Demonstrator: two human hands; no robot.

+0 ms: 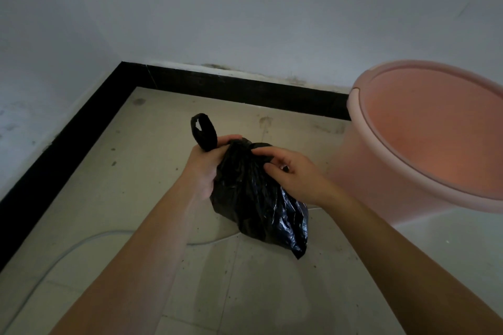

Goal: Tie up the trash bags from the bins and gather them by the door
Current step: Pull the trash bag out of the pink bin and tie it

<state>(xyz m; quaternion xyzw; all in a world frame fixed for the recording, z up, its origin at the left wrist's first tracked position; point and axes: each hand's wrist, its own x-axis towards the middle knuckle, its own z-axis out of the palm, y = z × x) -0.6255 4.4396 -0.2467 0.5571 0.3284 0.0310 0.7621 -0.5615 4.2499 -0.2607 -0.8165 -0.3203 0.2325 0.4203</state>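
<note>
A small black trash bag (255,198) hangs in the air above the tiled floor, in the middle of the head view. My left hand (208,168) grips its gathered neck, and one handle loop (202,130) sticks up above that fist. My right hand (292,171) is at the right side of the neck, its fingertips pinching the plastic near the top. The bag's body sags down and to the right between my forearms. A pink plastic bin (424,139) stands at the right with no bag in it.
White walls meet in a corner ahead, with a black skirting band (81,130) along the floor. The beige tiled floor (163,193) is speckled with dirt, and a thin pale cable (68,247) curves across it at the lower left.
</note>
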